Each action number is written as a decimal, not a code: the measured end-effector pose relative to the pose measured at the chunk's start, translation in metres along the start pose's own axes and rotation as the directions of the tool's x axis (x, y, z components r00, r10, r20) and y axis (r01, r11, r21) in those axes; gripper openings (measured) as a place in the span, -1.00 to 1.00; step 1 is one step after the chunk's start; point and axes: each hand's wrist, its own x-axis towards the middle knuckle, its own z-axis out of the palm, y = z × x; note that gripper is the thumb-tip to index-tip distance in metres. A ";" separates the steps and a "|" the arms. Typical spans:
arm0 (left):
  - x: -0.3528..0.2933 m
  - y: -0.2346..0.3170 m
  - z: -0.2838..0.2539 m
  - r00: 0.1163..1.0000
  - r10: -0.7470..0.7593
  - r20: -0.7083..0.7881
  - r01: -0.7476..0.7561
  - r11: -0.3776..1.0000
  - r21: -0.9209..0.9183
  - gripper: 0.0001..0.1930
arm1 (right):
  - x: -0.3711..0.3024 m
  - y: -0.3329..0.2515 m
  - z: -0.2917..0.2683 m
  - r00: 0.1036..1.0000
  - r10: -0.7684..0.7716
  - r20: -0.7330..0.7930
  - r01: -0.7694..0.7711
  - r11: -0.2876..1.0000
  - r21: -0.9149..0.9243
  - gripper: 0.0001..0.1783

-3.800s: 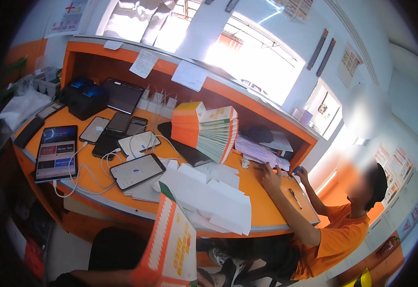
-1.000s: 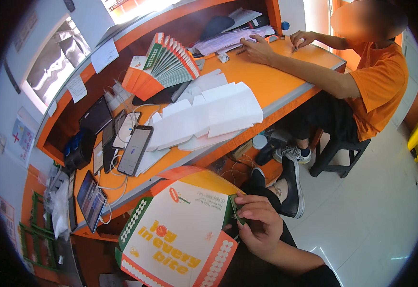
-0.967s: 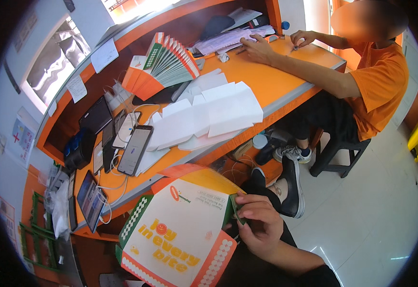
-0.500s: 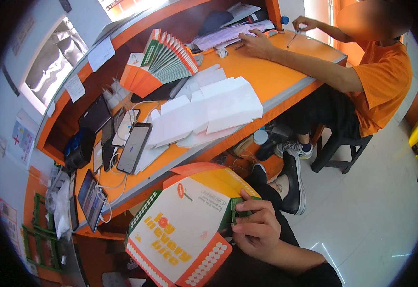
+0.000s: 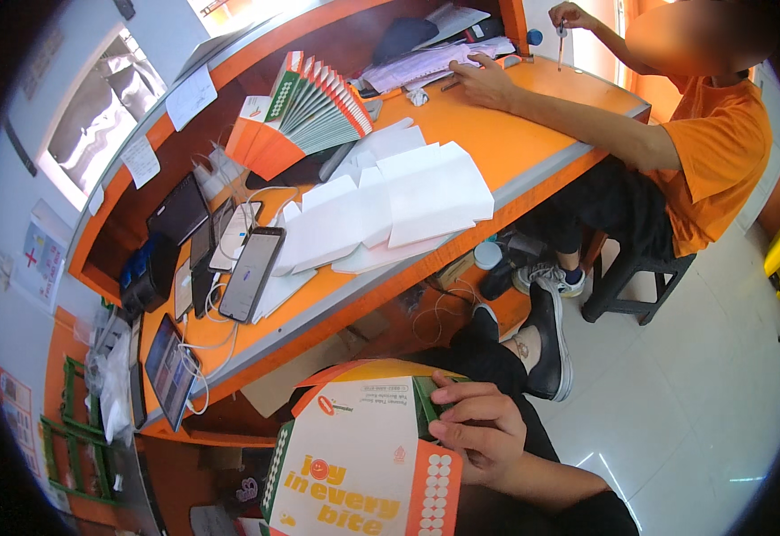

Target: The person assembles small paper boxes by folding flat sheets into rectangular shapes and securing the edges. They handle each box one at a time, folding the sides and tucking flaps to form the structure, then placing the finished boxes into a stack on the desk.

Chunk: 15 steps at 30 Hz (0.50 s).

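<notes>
A partly folded cardboard food box [image 5: 368, 456], white with orange, yellow and green parts, lies over my lap at the lower middle. At its far right corner my right hand [image 5: 484, 427] is closed, the fingers pinching a green side flap [image 5: 426, 404]. The box's lower end runs past the picture's edge. My left hand does not show; the box or the lower rim hides it.
Flat white cardboard blanks [image 5: 390, 201] cover the orange desk [image 5: 533, 116]. Behind them stands a fanned stack of folded boxes [image 5: 305, 116]. Phones [image 5: 251, 272], a tablet [image 5: 171, 371] and cables lie at left. A co-worker [image 5: 721, 161] in orange sits at right on a black stool [image 5: 649, 277].
The box has come down and slightly right, turning so its printed face sits more level. My right hand keeps its hold on the flap. The co-worker's raised hand has lifted a little.
</notes>
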 end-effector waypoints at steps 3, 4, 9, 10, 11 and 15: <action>0.000 -0.002 0.001 1.000 0.001 0.008 -0.001 1.000 0.001 -0.45 | 0.001 -0.003 0.000 0.999 0.000 0.040 0.000 1.000 -0.005 -0.71; 0.000 -0.002 0.001 1.000 -0.001 0.008 0.001 1.000 0.002 -0.45 | -0.001 -0.003 0.001 0.998 0.006 0.064 -0.006 1.000 0.002 -0.71; -0.002 -0.003 0.003 1.000 -0.002 0.020 0.003 1.000 -0.004 -0.45 | 0.000 -0.009 0.000 0.989 0.028 0.144 -0.022 0.999 -0.039 -0.79; -0.002 -0.003 0.003 1.000 0.000 0.024 0.000 1.000 -0.006 -0.45 | 0.002 -0.008 -0.003 0.982 0.021 0.186 -0.007 0.997 -0.080 -0.69; -0.002 -0.004 0.004 1.000 0.000 0.029 0.001 1.000 -0.004 -0.45 | 0.004 -0.006 -0.007 0.974 0.017 0.226 0.010 0.993 -0.120 -0.59; -0.003 -0.008 0.005 0.998 0.001 0.058 -0.001 1.000 0.003 -0.44 | 0.022 -0.007 -0.007 0.926 0.300 0.231 -0.249 0.942 -0.225 -0.19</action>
